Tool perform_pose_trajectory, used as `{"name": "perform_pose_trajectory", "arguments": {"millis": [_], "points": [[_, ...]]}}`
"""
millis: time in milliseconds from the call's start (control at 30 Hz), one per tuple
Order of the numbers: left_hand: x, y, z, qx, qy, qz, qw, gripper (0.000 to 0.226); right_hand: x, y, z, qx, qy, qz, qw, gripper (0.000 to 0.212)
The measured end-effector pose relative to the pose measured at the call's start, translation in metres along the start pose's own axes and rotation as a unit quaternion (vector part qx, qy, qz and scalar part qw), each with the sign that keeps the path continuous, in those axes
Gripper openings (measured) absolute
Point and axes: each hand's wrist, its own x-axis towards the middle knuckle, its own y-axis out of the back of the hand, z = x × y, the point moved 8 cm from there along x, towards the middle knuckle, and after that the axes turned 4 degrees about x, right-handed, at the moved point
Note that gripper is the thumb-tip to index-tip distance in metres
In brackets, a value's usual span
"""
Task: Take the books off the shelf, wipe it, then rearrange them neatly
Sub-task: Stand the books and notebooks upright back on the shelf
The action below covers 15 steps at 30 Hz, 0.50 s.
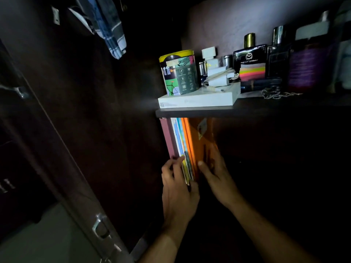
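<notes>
Books (185, 147) gripped by left hand (178, 188), right hand (214, 173) flat against orange cover.

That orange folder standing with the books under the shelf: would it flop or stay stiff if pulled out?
The flat orange folder looks fairly stiff: its face stays straight while upright. It seems thin, so probably light. The thin books leaning beside it may tip once it leaves; the left hand grips them.

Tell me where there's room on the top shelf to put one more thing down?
Hardly any. The top shelf is crowded: a tin and charger sit on a white box, then bottles and a chain. The only bare patch is the box's front strip. Below, right of the books, it's too dark to tell.
</notes>
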Motion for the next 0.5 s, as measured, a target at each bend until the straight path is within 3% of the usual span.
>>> {"name": "perform_pose_trajectory", "arguments": {"millis": [200,367,500], "points": [[-0.004,-0.008,0.008,-0.006,-0.037,-0.080,0.996,0.018,-0.025,0.031,0.006,0.029,-0.025,0.048,0.998,0.066],[-0.015,-0.008,0.024,0.022,-0.072,-0.121,0.990,0.020,-0.093,0.063,-0.012,0.033,-0.059,0.078,0.995,0.055],[-0.044,-0.024,0.067,-0.117,-0.058,-0.174,0.976,0.009,-0.161,0.100,-0.029,0.003,-0.086,0.085,0.993,0.049]]}}
